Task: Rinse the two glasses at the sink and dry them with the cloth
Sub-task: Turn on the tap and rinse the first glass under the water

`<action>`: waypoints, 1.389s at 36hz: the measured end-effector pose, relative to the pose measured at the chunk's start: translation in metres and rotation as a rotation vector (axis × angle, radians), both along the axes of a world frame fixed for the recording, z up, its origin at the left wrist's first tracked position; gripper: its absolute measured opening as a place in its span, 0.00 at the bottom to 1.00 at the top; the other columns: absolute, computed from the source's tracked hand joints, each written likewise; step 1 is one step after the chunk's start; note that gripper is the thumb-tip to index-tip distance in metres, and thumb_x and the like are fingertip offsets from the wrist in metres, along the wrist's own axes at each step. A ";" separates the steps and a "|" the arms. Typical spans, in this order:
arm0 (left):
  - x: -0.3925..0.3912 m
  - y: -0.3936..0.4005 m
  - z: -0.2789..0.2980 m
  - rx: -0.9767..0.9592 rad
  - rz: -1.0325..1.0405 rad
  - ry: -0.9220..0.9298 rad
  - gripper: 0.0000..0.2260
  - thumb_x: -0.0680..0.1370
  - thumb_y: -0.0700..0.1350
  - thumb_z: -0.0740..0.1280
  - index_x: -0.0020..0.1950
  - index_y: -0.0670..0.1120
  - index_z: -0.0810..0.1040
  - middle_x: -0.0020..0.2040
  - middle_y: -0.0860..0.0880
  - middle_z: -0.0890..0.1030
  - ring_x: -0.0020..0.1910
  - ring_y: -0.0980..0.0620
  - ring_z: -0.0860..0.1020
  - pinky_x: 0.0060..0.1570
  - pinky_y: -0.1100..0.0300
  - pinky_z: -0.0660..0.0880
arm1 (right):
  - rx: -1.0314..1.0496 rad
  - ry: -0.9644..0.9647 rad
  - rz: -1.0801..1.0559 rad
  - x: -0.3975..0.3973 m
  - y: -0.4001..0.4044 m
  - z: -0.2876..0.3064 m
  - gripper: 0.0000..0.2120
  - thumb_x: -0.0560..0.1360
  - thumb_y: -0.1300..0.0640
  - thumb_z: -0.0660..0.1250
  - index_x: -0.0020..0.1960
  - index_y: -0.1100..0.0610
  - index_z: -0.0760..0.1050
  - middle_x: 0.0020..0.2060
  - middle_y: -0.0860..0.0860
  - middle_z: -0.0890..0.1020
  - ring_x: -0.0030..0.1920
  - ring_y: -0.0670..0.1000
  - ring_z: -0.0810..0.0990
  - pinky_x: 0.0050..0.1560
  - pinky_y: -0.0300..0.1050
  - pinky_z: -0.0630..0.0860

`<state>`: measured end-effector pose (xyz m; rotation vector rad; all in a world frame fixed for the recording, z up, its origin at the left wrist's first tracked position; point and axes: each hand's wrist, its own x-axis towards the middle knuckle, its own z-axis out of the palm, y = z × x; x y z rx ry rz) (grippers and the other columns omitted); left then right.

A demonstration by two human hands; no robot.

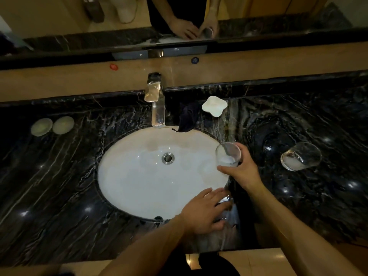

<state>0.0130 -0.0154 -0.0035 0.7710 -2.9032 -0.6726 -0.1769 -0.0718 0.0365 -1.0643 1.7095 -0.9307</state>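
While my right grip pinches one glass over the sink at three o'clock for rinsing, my left grip rests spread at five.

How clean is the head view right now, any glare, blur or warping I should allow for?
Head view: dim and soft; ceiling-light glare spots dot the black marble counter; the wide lens bows the mirror's edge; the left hand is slightly motion-blurred; the glass in the right hand reads clearly.
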 end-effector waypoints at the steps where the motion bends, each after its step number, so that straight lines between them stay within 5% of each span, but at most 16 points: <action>1: 0.006 -0.008 0.007 0.013 -0.012 0.027 0.22 0.77 0.53 0.64 0.69 0.46 0.71 0.68 0.43 0.74 0.68 0.44 0.72 0.68 0.50 0.67 | 0.002 -0.006 0.010 0.007 0.000 0.001 0.38 0.62 0.59 0.83 0.65 0.41 0.70 0.60 0.44 0.78 0.61 0.50 0.76 0.61 0.49 0.76; 4: 0.040 -0.036 0.027 -0.032 0.000 0.064 0.12 0.77 0.50 0.64 0.57 0.47 0.78 0.55 0.48 0.81 0.49 0.47 0.80 0.45 0.56 0.75 | 0.012 -0.036 0.030 0.028 -0.003 0.001 0.38 0.63 0.61 0.82 0.66 0.43 0.69 0.59 0.45 0.77 0.61 0.51 0.75 0.62 0.51 0.74; 8: 0.095 -0.085 0.054 -0.168 0.074 0.099 0.09 0.78 0.50 0.62 0.49 0.49 0.80 0.44 0.51 0.82 0.40 0.49 0.80 0.34 0.58 0.76 | 0.002 -0.040 0.070 0.062 -0.011 0.003 0.38 0.64 0.65 0.81 0.67 0.48 0.68 0.59 0.49 0.76 0.61 0.51 0.74 0.59 0.44 0.71; 18: 0.172 -0.216 0.119 -0.569 0.200 0.244 0.04 0.77 0.43 0.70 0.49 0.44 0.82 0.45 0.45 0.82 0.40 0.45 0.79 0.30 0.52 0.76 | 0.052 -0.031 0.105 0.143 -0.050 0.000 0.38 0.64 0.57 0.82 0.66 0.40 0.67 0.57 0.41 0.77 0.58 0.48 0.77 0.53 0.40 0.74; 24: 0.174 -0.265 0.141 -0.532 0.279 0.146 0.22 0.74 0.50 0.73 0.66 0.46 0.76 0.62 0.43 0.78 0.57 0.42 0.77 0.49 0.48 0.78 | 0.057 -0.055 0.122 0.168 -0.083 0.006 0.38 0.63 0.55 0.82 0.66 0.39 0.67 0.59 0.43 0.77 0.61 0.49 0.75 0.56 0.43 0.75; 28: 0.172 -0.283 0.138 -0.495 0.245 0.063 0.23 0.75 0.52 0.71 0.69 0.49 0.73 0.67 0.44 0.74 0.63 0.43 0.74 0.54 0.46 0.76 | 0.060 -0.050 0.138 0.176 -0.101 0.006 0.38 0.64 0.56 0.81 0.68 0.40 0.66 0.60 0.43 0.77 0.61 0.49 0.75 0.57 0.43 0.72; 39: 0.165 -0.301 0.135 -0.691 0.123 0.146 0.12 0.73 0.46 0.71 0.55 0.46 0.81 0.54 0.46 0.83 0.48 0.45 0.82 0.41 0.54 0.74 | 0.100 -0.054 0.143 0.182 -0.115 -0.003 0.41 0.64 0.55 0.81 0.70 0.39 0.65 0.63 0.43 0.77 0.60 0.49 0.76 0.58 0.47 0.76; 43: 0.165 -0.302 0.135 -0.713 0.123 0.206 0.10 0.75 0.46 0.68 0.53 0.46 0.83 0.51 0.47 0.84 0.41 0.46 0.83 0.35 0.56 0.75 | 0.096 -0.049 0.168 0.183 -0.114 -0.003 0.38 0.64 0.57 0.81 0.63 0.32 0.64 0.58 0.40 0.77 0.57 0.46 0.77 0.54 0.43 0.76; 50: 0.162 -0.302 0.147 -0.670 0.168 0.253 0.11 0.76 0.47 0.66 0.53 0.46 0.84 0.49 0.48 0.85 0.37 0.46 0.83 0.30 0.58 0.75 | 0.103 -0.066 0.150 0.184 -0.111 -0.002 0.38 0.64 0.57 0.81 0.66 0.37 0.65 0.57 0.39 0.77 0.55 0.40 0.76 0.49 0.37 0.75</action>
